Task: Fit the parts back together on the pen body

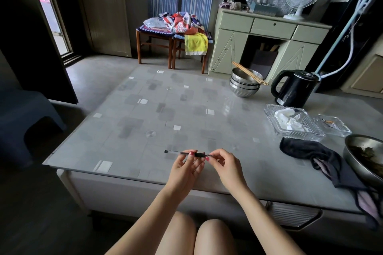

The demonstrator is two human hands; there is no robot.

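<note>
— Pen (186, 153): where is it?

— Lower middle of the frame, held level above the near edge of the surface (145, 109). I see both hands on it.

— Gripping how?

— My left hand (185, 168) pinches the barrel near its middle; my right hand (222, 163) pinches the right end. The capped tip sticks out leftward, past the left hand.

— Anything nearby?

— A dark cloth (310, 155), lower right, well apart.

Single head-worn wide-angle view, looking forward and down from a seated position; the near edge of the table (145, 174) lies close below the lens; the room beyond recedes toward the chairs (176, 27) and cabinet (269, 33); edges bend with lens distortion.
</note>
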